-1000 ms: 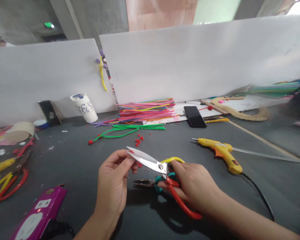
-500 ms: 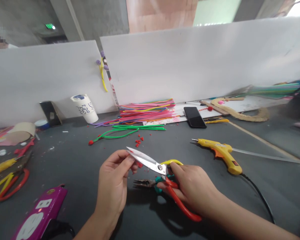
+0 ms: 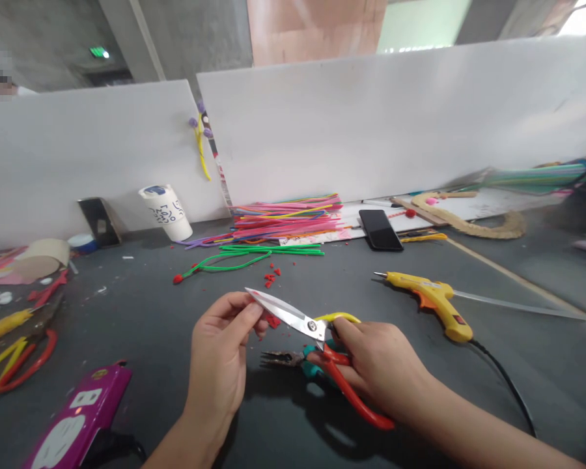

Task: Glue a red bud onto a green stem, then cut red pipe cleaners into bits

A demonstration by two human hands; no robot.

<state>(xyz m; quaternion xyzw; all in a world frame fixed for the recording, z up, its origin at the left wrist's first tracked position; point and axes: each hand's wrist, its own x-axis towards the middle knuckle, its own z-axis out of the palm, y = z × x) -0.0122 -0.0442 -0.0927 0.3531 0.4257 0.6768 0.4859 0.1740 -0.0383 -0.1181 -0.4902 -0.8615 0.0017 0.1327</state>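
Observation:
In my right hand is a pair of scissors with one yellow and one red handle. Their blades point up and left, and the tip lies at the fingers of my left hand. The left thumb and forefinger are pinched together; a speck of red shows at the blade tip there, but what they hold is mostly hidden. Beneath the scissors, pliers with teal handles lie on the table. Small red scraps are scattered just beyond the blades. Green pipe cleaners with red ends lie farther back.
At right rests a yellow glue gun with its cord. A purple power strip and more scissors are at left. Along the white partition stand a white cup, a pile of pipe cleaners and a phone.
Almost nothing differs. The scissors' tip has shifted very slightly left at my left fingers, and the blades look a little more closed.

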